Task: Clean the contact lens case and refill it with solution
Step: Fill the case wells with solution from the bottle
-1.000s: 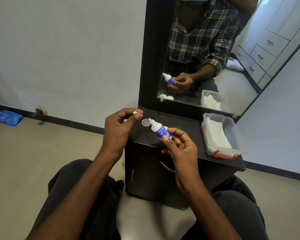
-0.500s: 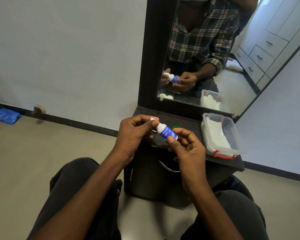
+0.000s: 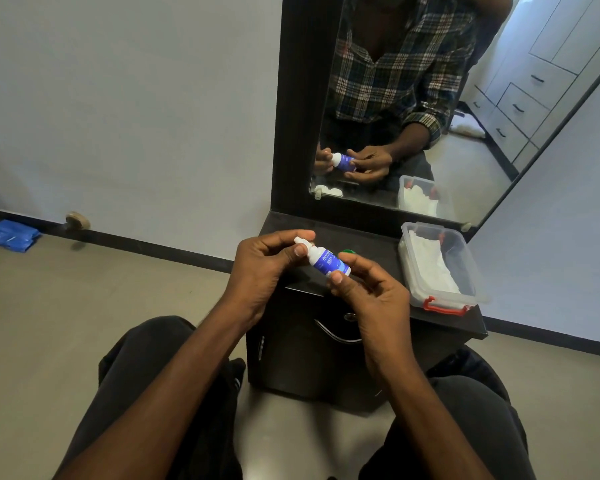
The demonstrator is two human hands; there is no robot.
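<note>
A small solution bottle (image 3: 329, 263) with a blue label and white top is held tilted over the dark cabinet top (image 3: 371, 244). My right hand (image 3: 368, 292) pinches its body between thumb and fingers. My left hand (image 3: 267, 263) pinches the small white cap (image 3: 300, 240) at the bottle's tip. A green lid of the lens case (image 3: 347, 251) peeks out behind my right fingers; the case itself is hidden by my hands, and only its white reflection shows in the mirror.
A clear plastic box (image 3: 440, 268) with red clips and white tissue sits on the cabinet's right side. A tall mirror (image 3: 413, 98) stands behind. A blue packet (image 3: 9, 235) lies on the floor at far left. My knees flank the cabinet.
My left hand, which held the cap apart from the bottle, has brought it onto the bottle's tip. Both hands have shifted slightly right and closer together.
</note>
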